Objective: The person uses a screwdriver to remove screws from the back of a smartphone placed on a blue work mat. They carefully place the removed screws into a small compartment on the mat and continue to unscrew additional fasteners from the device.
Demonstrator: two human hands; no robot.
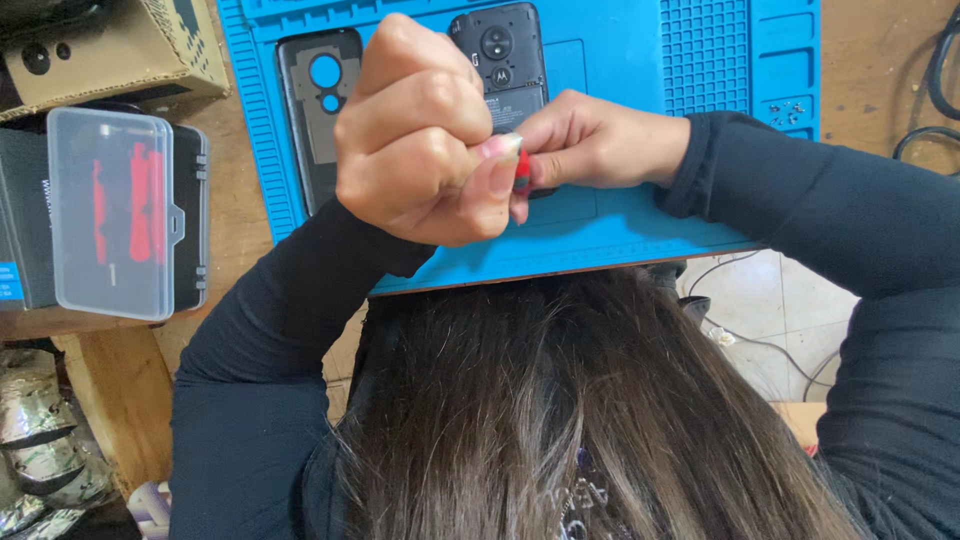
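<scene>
A dark phone (503, 55) with its back off lies camera side up on a blue ribbed work mat (620, 60). Its grey back cover (318, 110) lies on the mat to the left of it. My left hand (415, 135) is a closed fist above the phone's lower end, its thumb pressed on a small red-and-black tool (522, 172). My right hand (600, 142) comes in from the right, its fingertips meeting the tool and covering the phone's lower edge. The tool's tip is hidden.
A clear plastic case (110, 210) with red parts lies on a black box at the left. A cardboard box (130, 50) sits behind it. Small screws (790, 110) lie in a mat compartment. Black cables (940, 90) run at the right. My long hair (560, 420) fills the foreground.
</scene>
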